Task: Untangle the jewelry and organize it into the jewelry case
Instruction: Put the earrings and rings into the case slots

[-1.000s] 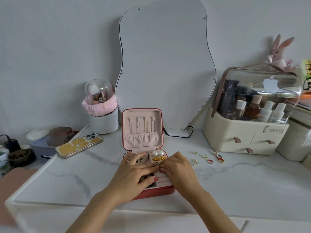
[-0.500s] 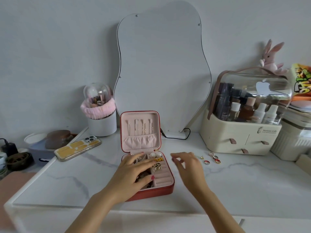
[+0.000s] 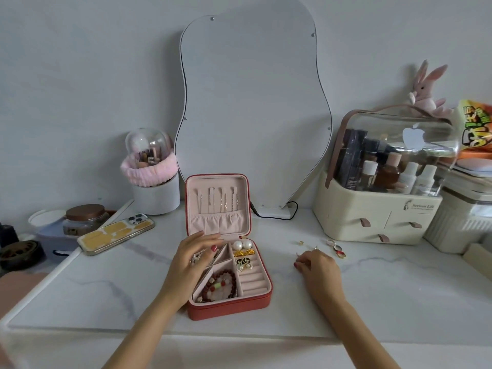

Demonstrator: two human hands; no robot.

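Observation:
The red jewelry case [image 3: 229, 308] lies open at the middle of the marble table [image 3: 386, 302], its pink lid [image 3: 241, 186] upright with thin chains hanging in it. The tray holds two pearl earrings [image 3: 242, 245], gold pieces [image 3: 244, 253], dark studs [image 3: 244, 262] and a red bead bracelet [image 3: 221, 286]. My left hand [image 3: 190, 265] rests with fingers spread over the back-left compartment, covering pale beads [image 3: 198, 255]. My right hand [image 3: 318, 271] lies on the table right of the case, fingers curled down. Just beyond it lie a small gold earring [image 3: 300, 243] and red drop earrings [image 3: 337, 250].
A phone [image 3: 115, 233] lies left of the case, a brush holder [image 3: 154, 182] behind it. A wavy mirror [image 3: 253, 107] leans on the wall. A cosmetics organizer [image 3: 378, 209] stands at the right, close to the loose earrings. A jar [image 3: 85, 218] sits far left.
My right hand has left the case and moved right onto the table by the loose earrings. My left hand has slid toward the case's back-left corner, uncovering the bracelet.

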